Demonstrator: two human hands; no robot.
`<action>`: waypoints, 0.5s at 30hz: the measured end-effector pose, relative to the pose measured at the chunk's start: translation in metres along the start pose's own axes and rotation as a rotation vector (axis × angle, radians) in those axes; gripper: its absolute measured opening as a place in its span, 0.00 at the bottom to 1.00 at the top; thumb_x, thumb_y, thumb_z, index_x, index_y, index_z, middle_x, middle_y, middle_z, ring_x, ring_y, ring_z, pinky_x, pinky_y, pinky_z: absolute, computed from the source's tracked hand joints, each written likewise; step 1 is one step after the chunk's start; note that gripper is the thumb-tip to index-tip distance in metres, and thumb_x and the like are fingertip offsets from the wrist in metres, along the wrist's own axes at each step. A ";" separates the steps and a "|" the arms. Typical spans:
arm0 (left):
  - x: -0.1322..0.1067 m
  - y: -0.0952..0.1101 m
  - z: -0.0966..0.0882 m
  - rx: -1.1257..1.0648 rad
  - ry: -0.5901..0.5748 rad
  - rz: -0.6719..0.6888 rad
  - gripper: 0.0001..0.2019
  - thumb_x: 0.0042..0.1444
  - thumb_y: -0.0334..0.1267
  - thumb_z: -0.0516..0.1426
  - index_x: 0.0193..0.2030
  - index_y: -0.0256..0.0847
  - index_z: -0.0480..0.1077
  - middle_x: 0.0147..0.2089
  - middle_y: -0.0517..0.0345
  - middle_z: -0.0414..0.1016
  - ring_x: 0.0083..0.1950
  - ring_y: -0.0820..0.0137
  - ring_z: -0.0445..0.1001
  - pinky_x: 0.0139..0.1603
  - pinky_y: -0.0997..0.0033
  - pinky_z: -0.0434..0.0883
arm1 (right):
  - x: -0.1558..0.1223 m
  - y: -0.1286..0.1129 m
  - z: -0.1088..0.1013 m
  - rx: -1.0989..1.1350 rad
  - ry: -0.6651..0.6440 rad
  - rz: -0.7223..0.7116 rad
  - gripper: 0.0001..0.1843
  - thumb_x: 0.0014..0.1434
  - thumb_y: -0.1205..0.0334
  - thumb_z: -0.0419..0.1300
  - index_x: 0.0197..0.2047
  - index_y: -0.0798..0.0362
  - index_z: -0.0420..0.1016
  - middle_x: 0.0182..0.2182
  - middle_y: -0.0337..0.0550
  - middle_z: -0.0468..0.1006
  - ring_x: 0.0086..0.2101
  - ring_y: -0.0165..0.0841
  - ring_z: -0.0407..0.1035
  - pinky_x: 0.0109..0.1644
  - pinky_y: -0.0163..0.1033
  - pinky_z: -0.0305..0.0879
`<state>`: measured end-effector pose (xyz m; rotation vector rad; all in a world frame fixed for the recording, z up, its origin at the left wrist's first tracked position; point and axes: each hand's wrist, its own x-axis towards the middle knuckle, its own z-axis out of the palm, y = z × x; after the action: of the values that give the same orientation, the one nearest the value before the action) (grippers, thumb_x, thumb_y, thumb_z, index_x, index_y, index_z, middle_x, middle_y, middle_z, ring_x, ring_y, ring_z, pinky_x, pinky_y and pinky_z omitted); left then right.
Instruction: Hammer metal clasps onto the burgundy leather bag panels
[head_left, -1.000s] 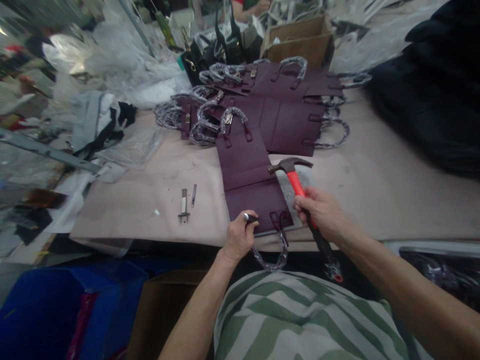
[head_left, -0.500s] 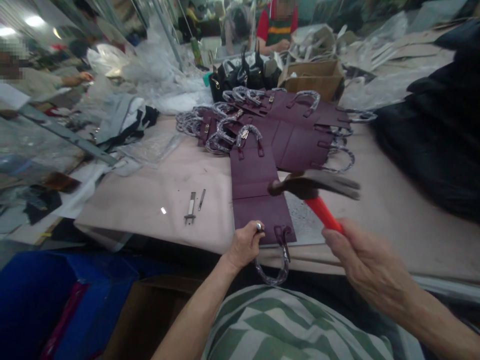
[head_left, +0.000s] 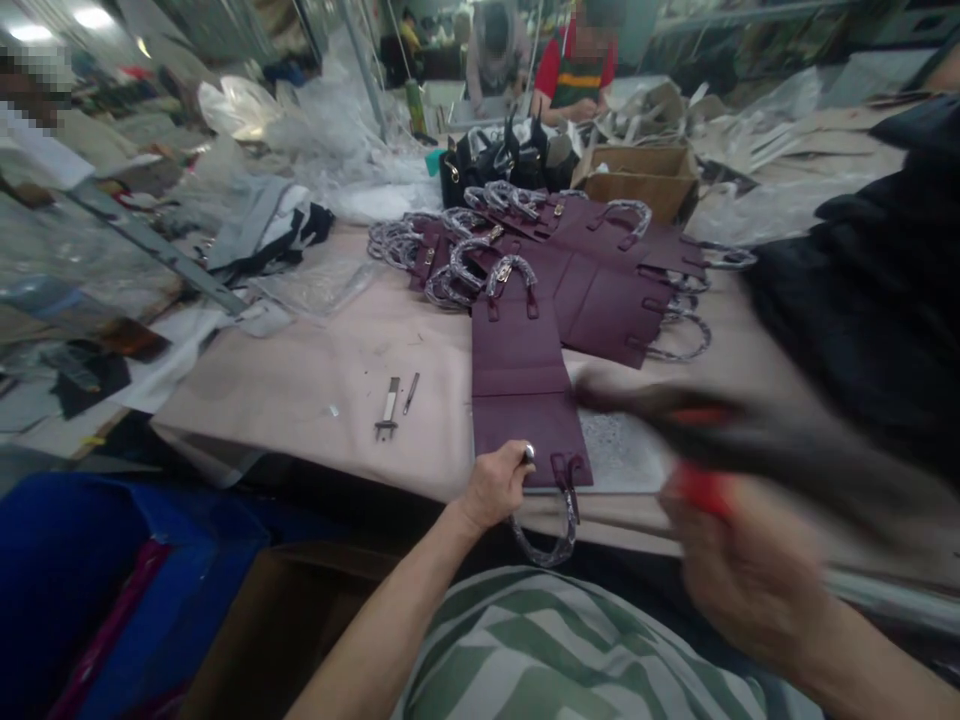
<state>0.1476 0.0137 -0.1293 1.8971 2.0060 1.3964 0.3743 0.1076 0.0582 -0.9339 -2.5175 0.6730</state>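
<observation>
A flat purple leather bag panel (head_left: 521, 385) lies on the beige table (head_left: 315, 380), its wrapped handle (head_left: 551, 535) hanging over the near edge. My left hand (head_left: 496, 487) is closed round a small metal punch (head_left: 529, 452) held upright on the panel's near edge. My right hand (head_left: 739, 580), smeared by motion, grips the red handle of a hammer (head_left: 705, 420). The hammer's dark head is a blur above the table to the right of the panel.
A stack of purple panels with wrapped handles (head_left: 577, 260) lies farther back. Two small metal tools (head_left: 394, 405) rest left of the panel. A cardboard box (head_left: 637, 175), black bags (head_left: 499, 155) and plastic sheets (head_left: 322, 140) stand behind. Dark fabric (head_left: 877, 300) covers the right. People work beyond.
My right hand has raised the hammer off the panel and swung it up and to the right, now blurred. My left hand has stayed on the punch. The view tilted upward.
</observation>
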 end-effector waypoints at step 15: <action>0.003 0.010 -0.014 -0.204 0.003 -0.078 0.07 0.63 0.32 0.56 0.47 0.40 0.71 0.44 0.51 0.78 0.47 0.66 0.78 0.50 0.66 0.76 | 0.071 0.055 0.119 -0.048 -0.242 0.387 0.10 0.58 0.54 0.60 0.31 0.52 0.68 0.25 0.40 0.73 0.28 0.33 0.66 0.31 0.35 0.53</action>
<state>0.1460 0.0067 -0.1129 1.7146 1.8365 1.5187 0.2929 0.1566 -0.0573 -1.4578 -2.5895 0.8889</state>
